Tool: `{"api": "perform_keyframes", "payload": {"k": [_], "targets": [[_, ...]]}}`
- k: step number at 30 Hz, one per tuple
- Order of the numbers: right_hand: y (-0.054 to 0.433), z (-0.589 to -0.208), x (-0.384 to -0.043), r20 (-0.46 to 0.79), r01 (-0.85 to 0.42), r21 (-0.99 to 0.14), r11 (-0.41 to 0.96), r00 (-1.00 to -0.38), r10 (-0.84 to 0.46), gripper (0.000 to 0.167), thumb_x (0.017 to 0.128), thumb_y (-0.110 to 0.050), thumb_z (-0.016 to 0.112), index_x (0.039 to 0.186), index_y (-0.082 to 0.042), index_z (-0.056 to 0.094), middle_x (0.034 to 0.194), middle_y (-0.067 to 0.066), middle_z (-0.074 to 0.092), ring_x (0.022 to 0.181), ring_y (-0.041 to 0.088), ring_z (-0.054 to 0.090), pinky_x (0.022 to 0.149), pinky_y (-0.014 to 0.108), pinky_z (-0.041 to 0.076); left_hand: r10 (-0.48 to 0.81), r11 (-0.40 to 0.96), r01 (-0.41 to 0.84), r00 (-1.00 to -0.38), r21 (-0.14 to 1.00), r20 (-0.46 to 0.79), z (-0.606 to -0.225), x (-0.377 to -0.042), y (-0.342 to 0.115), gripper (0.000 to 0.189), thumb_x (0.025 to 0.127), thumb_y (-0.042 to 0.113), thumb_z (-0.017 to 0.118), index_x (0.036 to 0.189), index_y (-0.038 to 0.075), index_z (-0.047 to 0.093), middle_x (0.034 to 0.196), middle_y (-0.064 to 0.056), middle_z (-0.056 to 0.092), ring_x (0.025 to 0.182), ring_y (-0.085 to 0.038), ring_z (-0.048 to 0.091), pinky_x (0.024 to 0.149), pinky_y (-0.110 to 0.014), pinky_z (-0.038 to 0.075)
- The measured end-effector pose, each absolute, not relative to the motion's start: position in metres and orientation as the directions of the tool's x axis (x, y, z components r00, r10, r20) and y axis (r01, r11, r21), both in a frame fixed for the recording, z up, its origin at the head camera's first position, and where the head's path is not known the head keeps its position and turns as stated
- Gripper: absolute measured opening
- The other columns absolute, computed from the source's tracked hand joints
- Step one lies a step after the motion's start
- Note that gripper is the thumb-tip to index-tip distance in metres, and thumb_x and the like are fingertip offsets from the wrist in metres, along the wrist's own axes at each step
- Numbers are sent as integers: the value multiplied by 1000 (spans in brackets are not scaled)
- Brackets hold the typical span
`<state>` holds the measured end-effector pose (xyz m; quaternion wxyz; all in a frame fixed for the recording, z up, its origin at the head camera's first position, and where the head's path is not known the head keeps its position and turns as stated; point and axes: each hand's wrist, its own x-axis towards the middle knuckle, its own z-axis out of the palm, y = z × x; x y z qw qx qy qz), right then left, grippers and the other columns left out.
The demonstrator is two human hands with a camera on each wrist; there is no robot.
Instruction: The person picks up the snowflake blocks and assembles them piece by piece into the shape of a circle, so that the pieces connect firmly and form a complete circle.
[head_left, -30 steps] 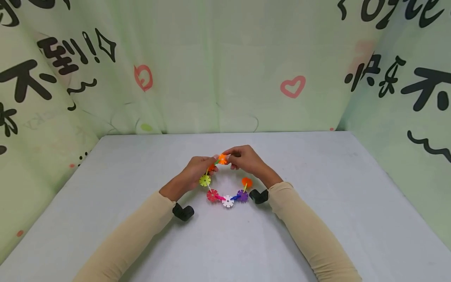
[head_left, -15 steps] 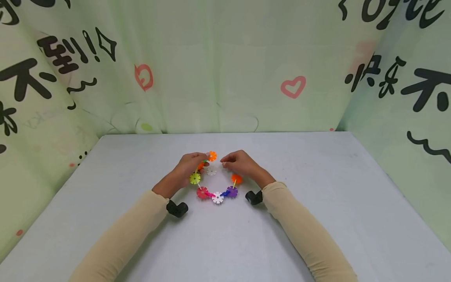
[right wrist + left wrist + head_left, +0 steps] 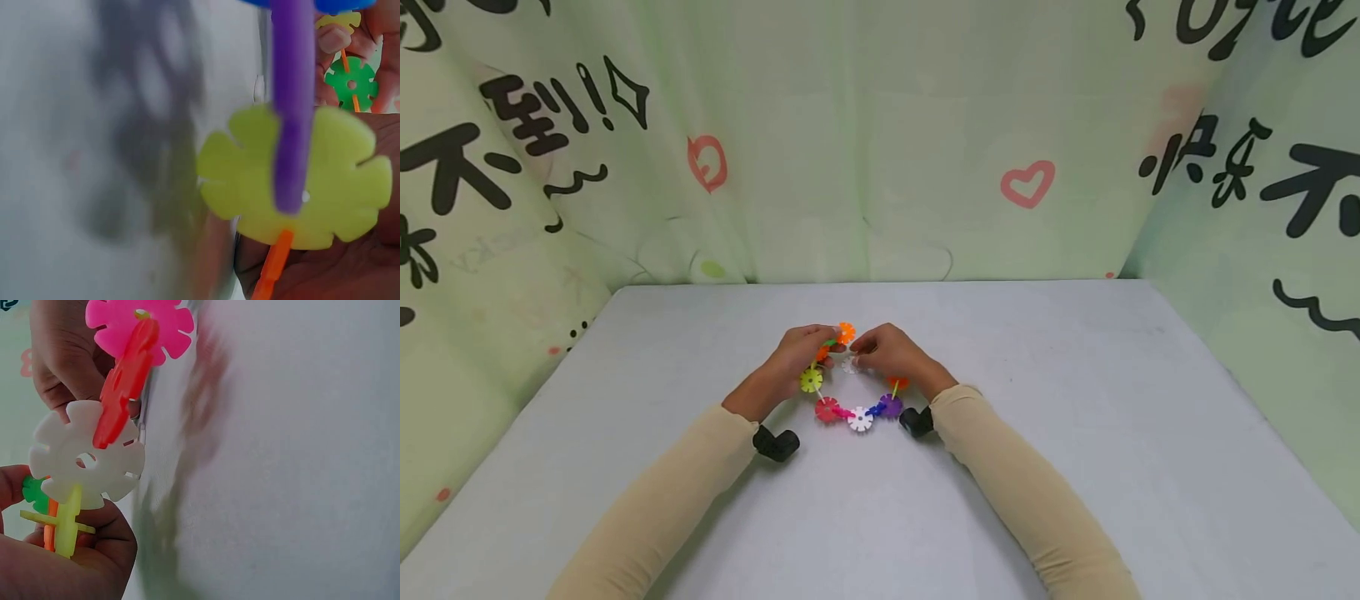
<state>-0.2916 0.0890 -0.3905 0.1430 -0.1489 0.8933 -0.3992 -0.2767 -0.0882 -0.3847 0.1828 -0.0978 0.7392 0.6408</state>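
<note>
A chain of notched plastic flower discs curves between the hands in the head view, with a white disc (image 3: 861,419) at its near side. My left hand (image 3: 793,358) grips its left end, where an orange disc (image 3: 846,332) and a green disc (image 3: 36,494) sit by the thumb and fingers. Inside the curve, a separate-looking whitish disc (image 3: 848,365) is pinched at its edge by my right hand (image 3: 891,352), whose fingertips cover part of it. The right end, with a purple disc (image 3: 891,406) and a yellow disc (image 3: 344,187), lies under that hand.
A white tabletop (image 3: 1000,517) spreads around the work. Behind it hangs a pale green curtain (image 3: 880,167) with black lettering and red hearts. Black camera mounts (image 3: 777,445) sit at both wrists, low over the table.
The right hand lets go of the orange disc, draws back, then comes left to the whitish disc, which came into view. The left hand and the chain shift slightly left.
</note>
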Motion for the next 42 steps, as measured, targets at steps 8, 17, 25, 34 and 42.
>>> {"api": "perform_keyframes", "payload": {"k": [8,17,25,34,42], "targets": [[82,-392,-290,-181,-140,-695,705,-915,-360,32,88,-13,73,118,-4,69,112,5,66,104,20,58,96,34,45,68,164,-390,-912,906,-405,-382,-275,-94,41,101,35,52,135,11,53,116,-8,64,74,-17,50,71,-26,42],[84,-391,-287,-152,-176,-668,723,-919,-365,25,86,-13,75,109,-6,66,97,4,61,92,20,55,88,31,47,78,144,-394,-910,908,-407,-383,-277,-93,39,101,35,52,132,10,53,116,-9,64,71,-15,49,68,-25,42],[98,-394,-289,-37,-228,-739,634,-926,-377,18,92,-8,64,109,-5,69,92,4,61,84,18,53,74,27,47,120,108,-389,-908,915,-401,-388,-275,-94,38,101,33,53,129,8,54,112,-9,64,69,-16,52,63,-22,45],[119,-393,-287,49,-218,-829,515,-945,-323,21,92,-10,66,113,-5,69,90,8,65,74,21,62,71,30,53,135,83,-385,-909,919,-393,-392,-275,-87,36,99,25,54,131,8,55,119,-11,60,68,-16,54,56,-20,44],[131,-394,-288,49,-190,-872,451,-951,-306,14,91,-8,67,103,-3,62,87,9,69,71,21,64,70,28,53,144,89,-395,-903,915,-404,-393,-275,-77,40,102,33,52,136,12,52,116,-10,58,65,-15,51,57,-21,45]]}}
